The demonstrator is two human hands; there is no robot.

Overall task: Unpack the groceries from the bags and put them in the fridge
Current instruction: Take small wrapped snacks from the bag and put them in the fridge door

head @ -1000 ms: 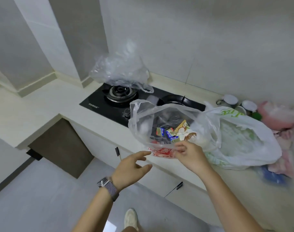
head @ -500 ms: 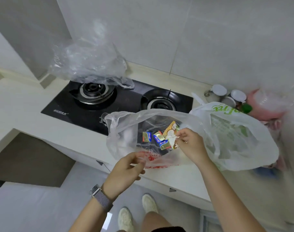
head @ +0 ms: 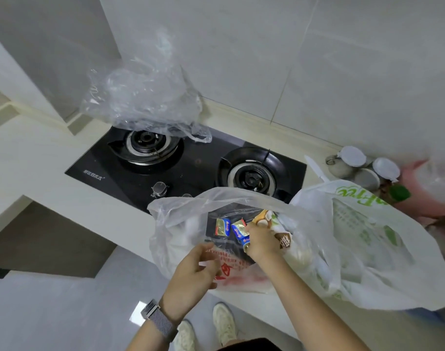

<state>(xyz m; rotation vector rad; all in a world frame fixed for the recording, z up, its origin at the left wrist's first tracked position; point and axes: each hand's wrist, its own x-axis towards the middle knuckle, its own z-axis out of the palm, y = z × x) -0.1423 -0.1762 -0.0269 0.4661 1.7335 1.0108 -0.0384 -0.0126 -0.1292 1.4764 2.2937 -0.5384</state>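
Observation:
A clear plastic bag with red print [head: 175,231] stands open on the counter's front edge, partly over the stove. Inside it lie small blue-and-gold snack packets [head: 222,226] and a brown-and-white pack [head: 283,240]. My right hand [head: 263,243] is down in the bag's mouth, fingers curled on one blue-and-gold packet. My left hand [head: 193,269] holds the bag's near rim at the front. A white bag with green print [head: 368,236] lies full just to the right, touching the clear bag.
A black two-burner gas stove [head: 191,168] sits in the cream counter [head: 39,160], with a crumpled empty clear bag [head: 145,97] over its left burner. Lidded jars [head: 353,158] and a pink bag [head: 429,188] crowd the far right by the tiled wall.
My view has moved closer and more over the bag. My left hand has come in and taken the near rim. My right hand has gone from the rim down onto the packets.

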